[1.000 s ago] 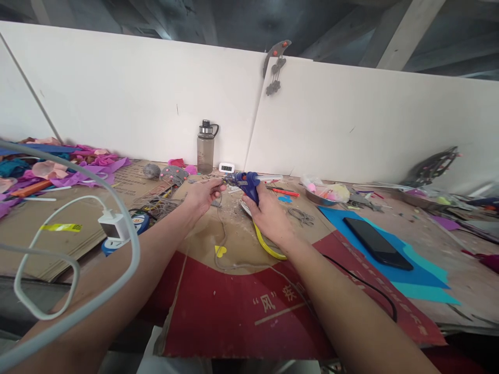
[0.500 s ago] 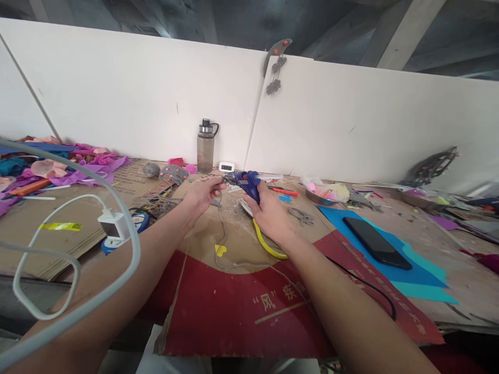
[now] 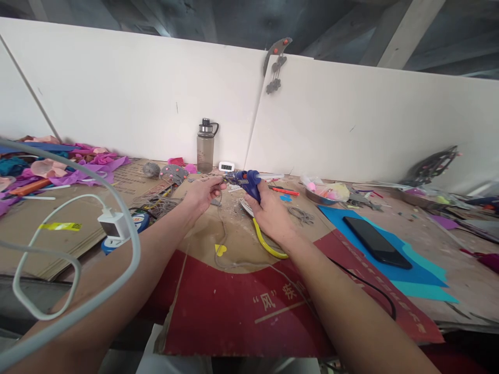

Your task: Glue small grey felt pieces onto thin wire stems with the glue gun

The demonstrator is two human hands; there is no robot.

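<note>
My right hand (image 3: 272,212) is wrapped round the handle of a blue hot glue gun (image 3: 251,184), whose nozzle points left. My left hand (image 3: 203,196) is closed in a pinch just left of that nozzle. From its fingertips a thin grey cord (image 3: 222,223) hangs down and trails across the cardboard (image 3: 234,322). Something small and dark at the pinch is too small to make out. Under my right wrist lie yellow-handled pliers (image 3: 268,246), partly covered. A yellow heart-shaped piece (image 3: 220,250) rests by the cord.
A water bottle (image 3: 205,148) and a small digital clock (image 3: 226,167) stand near the white partition (image 3: 136,98). To the right, a black phone (image 3: 376,242) lies on blue sheets. At left, a white cable (image 3: 134,234) loops in front of a charger (image 3: 114,227) and coloured cloth (image 3: 89,166).
The glue gun has shifted very slightly in my right hand, and less of a pale stick shows behind it. My left hand stays almost still at the nozzle.
</note>
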